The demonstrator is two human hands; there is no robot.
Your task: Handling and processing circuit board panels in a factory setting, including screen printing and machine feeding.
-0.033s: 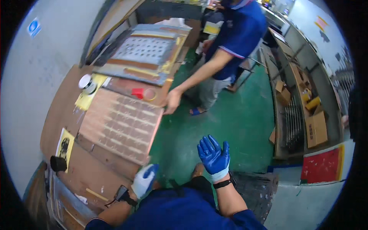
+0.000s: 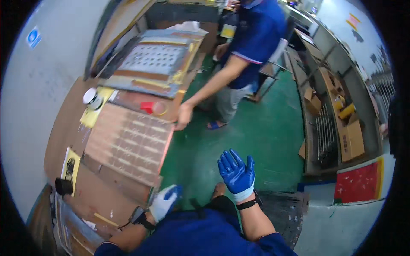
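Observation:
My right hand [image 2: 237, 173], in a blue-coated glove with a pale cuff, is held palm up over the green floor. Its fingers are stretched out and nothing lies in it. On the left, my left hand [image 2: 165, 202] wears a matching white-backed glove, slightly blurred. It appears loosely open, close to the near corner of a pinkish-brown panel [image 2: 128, 143] with rows of pale printed marks. No object shows in it. The panel lies on the brown workbench [image 2: 100, 183]. A co-worker's hand [image 2: 183, 117] is at its far right corner.
Behind the panel lie a red-and-clear tape roll [image 2: 159, 108], a white-lidded jar [image 2: 92, 99] and a framed printing screen [image 2: 153, 57]. A black cup [image 2: 64, 186] stands at the left. Shelves with cardboard boxes [image 2: 353, 138] line the right side.
The view has shifted slightly, moving the panel and co-worker leftward in the picture. My left hand has drawn a little to the right, away from the panel's corner. My right hand stays palm up.

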